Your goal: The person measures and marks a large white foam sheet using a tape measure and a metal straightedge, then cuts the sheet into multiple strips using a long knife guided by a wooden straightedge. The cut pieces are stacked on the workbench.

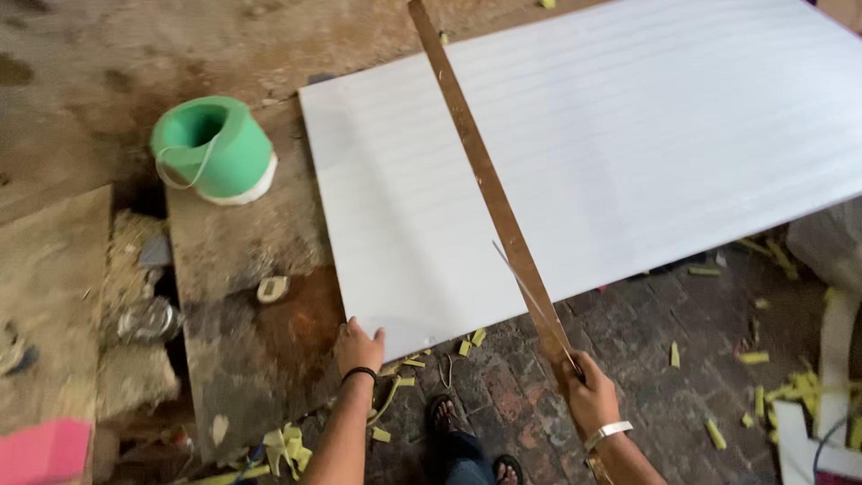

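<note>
A large white sheet (628, 153) lies flat on the floor. A long brown wooden straightedge (480, 171) lies diagonally across it, from the far edge to the near edge. My right hand (588, 391), with a silver bracelet on the wrist, grips the near end of the straightedge together with a thin metal blade (530, 296) that lies along it. My left hand (357, 346), with a black wristband, rests with fingers spread on the sheet's near left corner. My sandalled feet (444, 418) show below, between my arms.
A green bucket (215, 148) lies tipped on its side at the upper left. Yellow scraps (772, 395) litter the brick floor at the right and near my feet. A worn board (242, 296) lies under the sheet's left edge. Rubble (144, 305) lies at the left, with a pink object (40, 454) in the bottom left corner.
</note>
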